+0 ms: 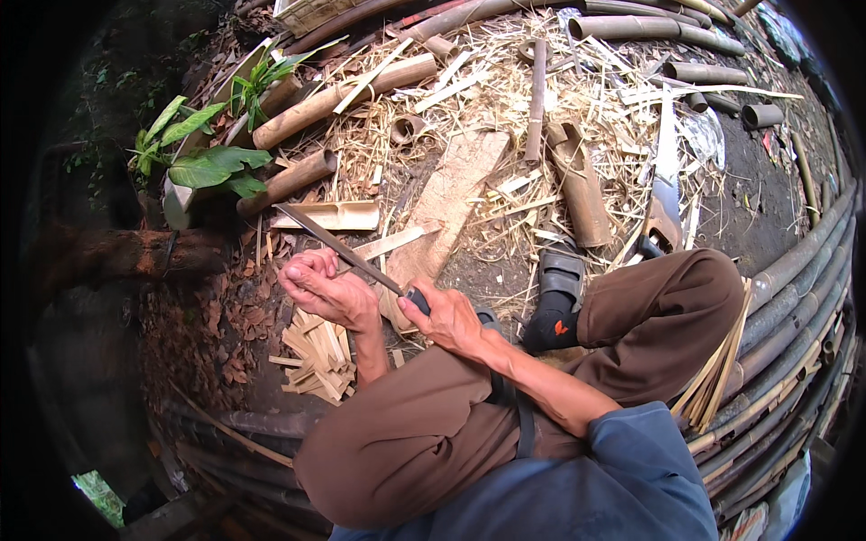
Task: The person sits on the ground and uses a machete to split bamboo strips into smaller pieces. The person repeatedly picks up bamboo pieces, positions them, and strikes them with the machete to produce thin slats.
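right hand point(446, 317): clenched on a knife point(343, 251) by its black handle, blade extending past the left fingers. left hand point(327, 293): curled, pinching a strip point(399, 242) that crosses the blade and reaches ahead over a plank point(465, 171). slats point(316, 356): piled beside the left forearm. saw point(666, 176): ahead, right of the right hand.

Left grip point(329, 293) palm turned upward, fingers curled inward; bare left forearm point(370, 353) upright, lower part hidden behind left leg point(397, 433). Right grip point(446, 320) clenched, back of hand upward, thumb pointing forward; sits near left wrist point(363, 316), slightly lower. Bare right forearm point(546, 383) slants diagonally across in front of torso point(505, 505). Left leg and right leg point(667, 316) bent, knees spread wide.
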